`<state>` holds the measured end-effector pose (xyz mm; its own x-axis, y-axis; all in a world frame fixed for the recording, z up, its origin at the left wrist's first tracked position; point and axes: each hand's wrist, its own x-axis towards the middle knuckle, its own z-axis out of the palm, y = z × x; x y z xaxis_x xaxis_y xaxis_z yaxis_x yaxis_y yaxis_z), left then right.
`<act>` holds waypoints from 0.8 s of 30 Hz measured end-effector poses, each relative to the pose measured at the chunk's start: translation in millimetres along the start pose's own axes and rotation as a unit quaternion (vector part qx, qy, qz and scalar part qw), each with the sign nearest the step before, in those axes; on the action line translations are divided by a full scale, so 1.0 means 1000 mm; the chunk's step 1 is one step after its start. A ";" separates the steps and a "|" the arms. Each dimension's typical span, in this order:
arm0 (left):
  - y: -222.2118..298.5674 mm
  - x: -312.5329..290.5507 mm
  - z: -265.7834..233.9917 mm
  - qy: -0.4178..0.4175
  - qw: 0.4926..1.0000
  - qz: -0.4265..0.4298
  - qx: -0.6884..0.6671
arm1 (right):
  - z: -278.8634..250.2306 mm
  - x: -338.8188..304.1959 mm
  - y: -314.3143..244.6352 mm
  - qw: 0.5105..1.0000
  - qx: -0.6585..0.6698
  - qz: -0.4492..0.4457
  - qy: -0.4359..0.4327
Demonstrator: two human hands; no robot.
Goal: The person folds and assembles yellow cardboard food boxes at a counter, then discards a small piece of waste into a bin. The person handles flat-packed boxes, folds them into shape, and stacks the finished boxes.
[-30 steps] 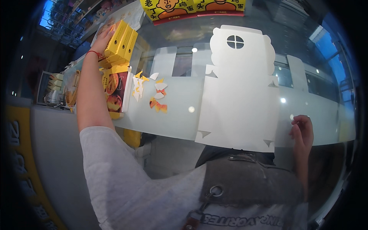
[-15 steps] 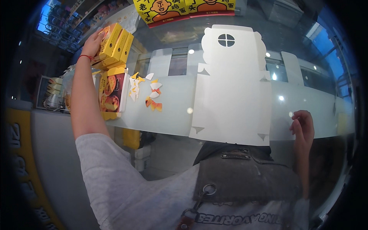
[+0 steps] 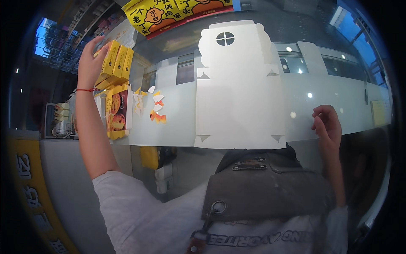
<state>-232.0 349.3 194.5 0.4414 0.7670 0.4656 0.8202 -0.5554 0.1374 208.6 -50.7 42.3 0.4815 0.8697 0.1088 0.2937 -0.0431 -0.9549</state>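
An unfolded white cardboard box blank (image 3: 241, 101) lies flat on the glass counter in front of me, its scalloped end with the round four-pane cut-out pointing away. At the far left, my left hand (image 3: 91, 61) is open beside the folded yellow boxes (image 3: 115, 63), thumb and fingers spread near their upper edge. Whether its fingertips touch them I cannot tell. Below these boxes lies a flat stack of printed box blanks (image 3: 117, 110) with pastry pictures. Over the right side of the counter hovers my right hand (image 3: 327, 122), loosely curled, fingers apart, holding nothing.
Small cardboard offcuts (image 3: 157, 108) are scattered between the printed stack and the white blank. Bright yellow printed packages (image 3: 177, 15) stand at the back. A yellow pad (image 3: 380, 112) lies at the right end of the glass counter (image 3: 338, 101).
My left hand, closed around the top of the yellow boxes before, has opened and drawn back to their left side. The view has shifted; the right hand stays in much the same pose.
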 end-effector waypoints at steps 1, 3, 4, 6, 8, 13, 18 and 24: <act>0.028 -0.014 0.008 -0.025 0.999 0.020 -0.038 | 0.000 0.000 0.001 1.000 -0.003 0.003 -0.006; 0.085 -0.046 0.029 -0.098 0.984 0.023 -0.149 | 0.003 0.002 0.000 1.000 -0.001 0.014 -0.019; 0.111 -0.064 0.039 -0.151 0.976 -0.033 -0.155 | 0.004 0.003 0.000 0.999 -0.010 0.012 -0.028; 0.154 -0.095 0.056 -0.250 0.951 -0.089 -0.158 | 0.009 0.007 -0.004 0.998 -0.029 -0.001 -0.054; 0.183 -0.116 0.070 -0.309 0.936 -0.092 -0.143 | 0.013 0.012 -0.009 0.992 -0.091 -0.009 -0.089; 0.211 -0.144 0.083 -0.311 0.918 -0.124 -0.214 | 0.030 0.015 -0.015 0.972 -0.169 -0.085 -0.140; 0.227 -0.165 0.085 -0.259 0.879 -0.152 -0.370 | 0.033 0.014 -0.013 0.986 -0.093 -0.062 -0.127; 0.270 -0.174 0.097 -0.250 0.845 -0.123 -0.456 | 0.020 0.018 -0.011 0.971 -0.121 -0.088 -0.188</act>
<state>-52.2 97.2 66.3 0.5843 0.8084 -0.0717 0.3884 -0.2009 0.8993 197.5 -24.2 49.0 0.0844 0.9901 0.1119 0.5511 0.0472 -0.8331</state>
